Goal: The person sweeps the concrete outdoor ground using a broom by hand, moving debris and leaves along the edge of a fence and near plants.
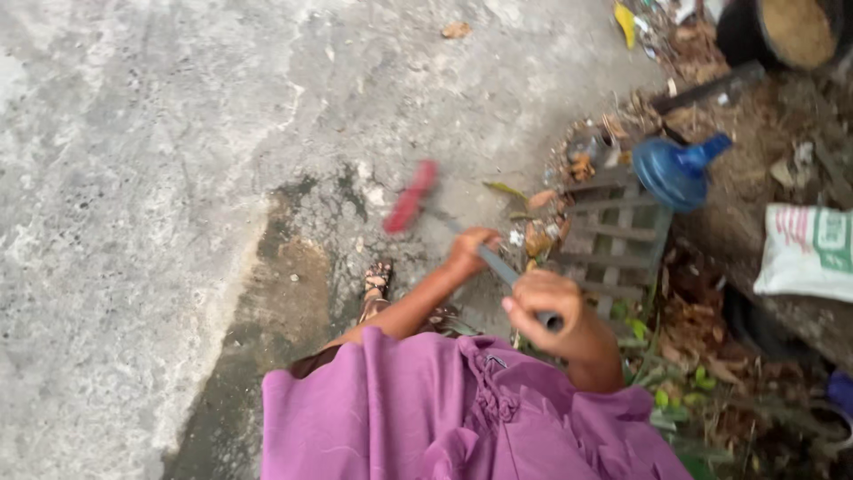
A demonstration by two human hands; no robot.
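Two hands are seen on one long grey handle. The left hand (470,246) is wrapped around the broom handle (498,264) partway down, and the right hand (549,309) is closed around its upper end, fingers curled tight. The broom head (410,197) is smeared by motion into a red streak, so its bristles cannot be made out; it is held low over a dark damp patch of the concrete ground (133,178), and whether it touches cannot be told. Much of both forearms is covered by a purple garment (444,409), and only one sandalled foot (378,280) is shown below it. To the right, a grey slatted crate (617,236) is partly buried in dry leaves (693,320). A blue jug (675,169) lies just beyond it. A white sack (804,249) and a dark tub (782,31) are cut off by the frame edge.
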